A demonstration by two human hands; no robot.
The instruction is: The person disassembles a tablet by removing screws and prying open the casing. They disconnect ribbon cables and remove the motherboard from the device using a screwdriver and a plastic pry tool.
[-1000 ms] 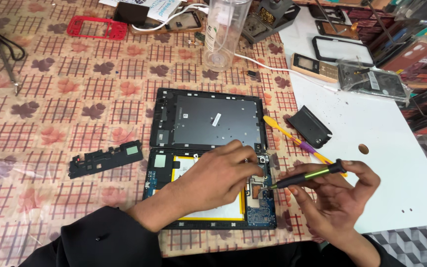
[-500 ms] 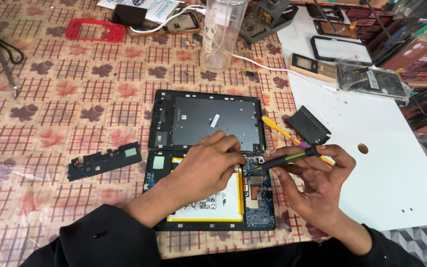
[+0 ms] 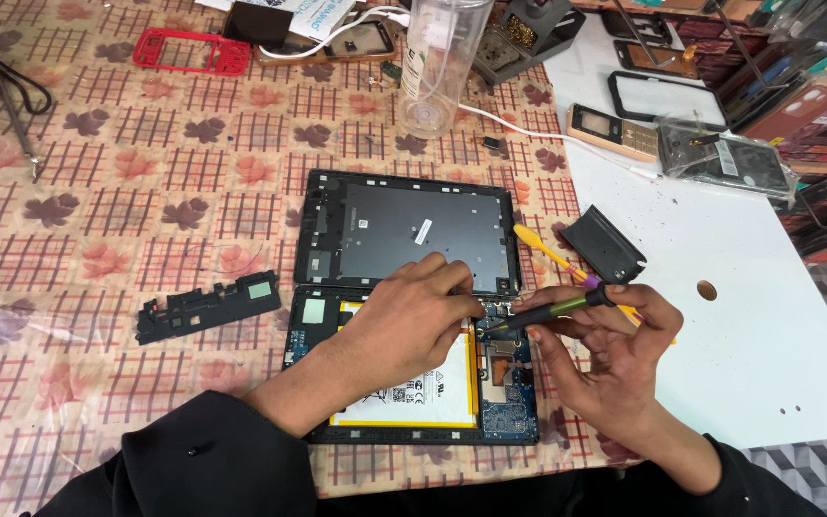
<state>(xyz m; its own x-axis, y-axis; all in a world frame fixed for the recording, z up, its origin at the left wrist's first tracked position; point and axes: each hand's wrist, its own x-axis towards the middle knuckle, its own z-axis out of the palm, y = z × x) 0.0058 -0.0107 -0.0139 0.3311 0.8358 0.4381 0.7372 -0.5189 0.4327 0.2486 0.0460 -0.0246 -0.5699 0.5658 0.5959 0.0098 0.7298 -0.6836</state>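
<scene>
The table (image 3: 145, 191) in front of you wears a patterned cloth of leaves and checks, and a white board (image 3: 748, 325) covers its right side. At the middle lies the opened tablet (image 3: 413, 316): its dark back panel (image 3: 404, 230) is folded out toward the far side, and the near half shows the blue circuit board (image 3: 509, 402) and a white battery (image 3: 423, 393) edged in yellow.

Your left hand (image 3: 404, 321) rests on the near half, over the battery's far edge, its fingers curled together and pressing down near the hinge line; whether they pinch anything small, you cannot tell. Your right hand (image 3: 605, 345) sits just right of the tablet, fingers clamped on a screwdriver (image 3: 552, 311) with a black and green shaft, tip pointing left to the circuit board's far edge, close to your left fingertips.

Left of the tablet lies a black frame piece (image 3: 208, 304). Just beyond your right hand is a yellow tool (image 3: 547, 251) with a purple band, and right of it a black plastic part (image 3: 603, 244). Far off stand a clear bottle (image 3: 442, 57), a red phone frame (image 3: 189, 50) to the left, and a keypad phone (image 3: 614, 129) on the right.
</scene>
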